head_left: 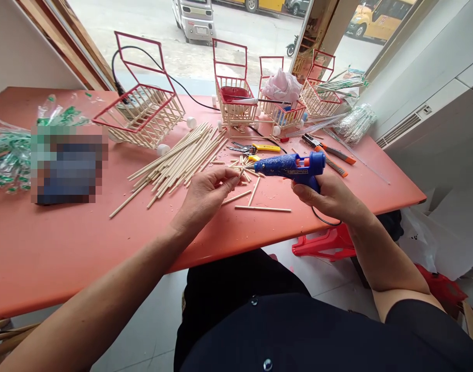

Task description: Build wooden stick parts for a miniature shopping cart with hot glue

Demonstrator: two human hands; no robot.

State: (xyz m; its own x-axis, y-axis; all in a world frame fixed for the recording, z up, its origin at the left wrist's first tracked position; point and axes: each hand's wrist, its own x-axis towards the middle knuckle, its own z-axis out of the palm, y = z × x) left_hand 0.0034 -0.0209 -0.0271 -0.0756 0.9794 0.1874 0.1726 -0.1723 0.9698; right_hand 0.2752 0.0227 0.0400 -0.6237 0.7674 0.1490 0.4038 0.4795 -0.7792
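My right hand (321,194) is wrapped round the handle of a blue hot glue gun (285,164), whose nozzle points left. Between the thumb and fingers of my left hand (209,194) is a short wooden stick (242,171), its end close to the nozzle; whether they touch I cannot tell. Just below lie a few cut wooden sticks (263,209) on the orange table (143,258). A pile of long wooden sticks (182,160) lies beyond my left hand. Behind the glue gun are yellow-handled wire strippers (255,148).
Small stick-built carts (147,116) with red handles line the table's back, one holding a pink cloth (281,85). Orange-and-black pliers (329,150) lie at the right. Plastic-wrapped bundles (356,123) stand at the back right. A red stool (325,245) is under the table's edge.
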